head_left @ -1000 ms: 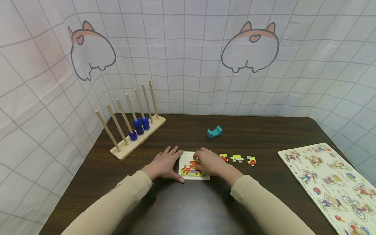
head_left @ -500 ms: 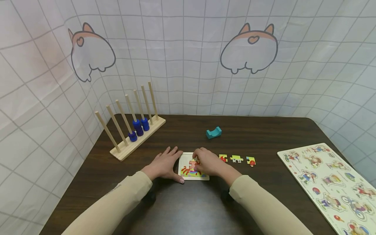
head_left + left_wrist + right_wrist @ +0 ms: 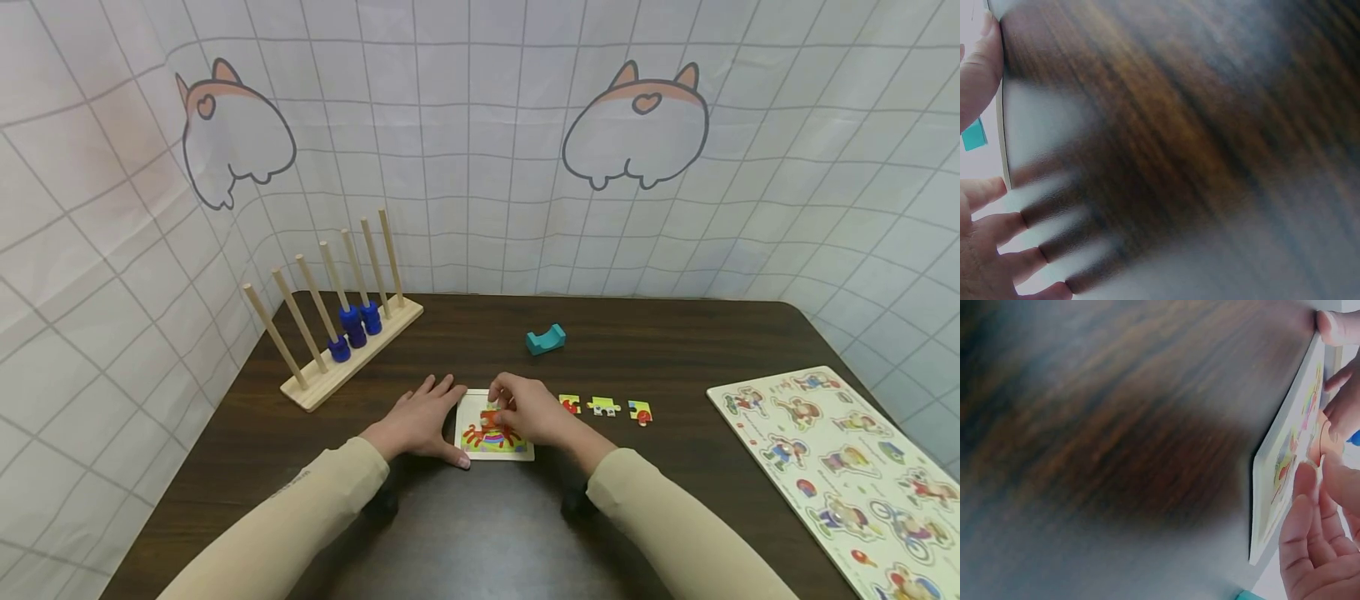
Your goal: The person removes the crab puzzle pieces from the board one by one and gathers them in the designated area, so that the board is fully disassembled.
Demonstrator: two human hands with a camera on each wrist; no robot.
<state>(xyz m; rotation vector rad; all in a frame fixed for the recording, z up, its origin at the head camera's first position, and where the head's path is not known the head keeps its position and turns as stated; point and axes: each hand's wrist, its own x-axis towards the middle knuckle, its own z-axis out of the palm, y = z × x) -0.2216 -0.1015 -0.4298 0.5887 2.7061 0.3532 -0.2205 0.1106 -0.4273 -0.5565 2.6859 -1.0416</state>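
A small square jigsaw tray (image 3: 463,425) with a pale wooden border lies in front of me, its lower part filled with a red and rainbow picture. My left hand (image 3: 422,422) rests flat at its left side, fingers spread, the thumb touching the lower left corner. Over the tray my right hand (image 3: 531,410) pinches an orange-red puzzle piece (image 3: 1322,439) between thumb and fingers. That piece is tilted above the board in the right wrist view; the fingers hide part of it. Right of this hand lie loose puzzle pieces (image 3: 603,406) in a row.
A wooden peg rack (image 3: 356,354) with blue rings stands at the back left. Behind the tray lies a teal curved block (image 3: 546,339). A large picture board (image 3: 817,450) covers the right side of the dark table (image 3: 645,333). Gridded cloth hangs behind.
My right hand has lifted and tilted the puzzle piece slightly, so more of the red picture beneath shows. The left hand has stayed in place.
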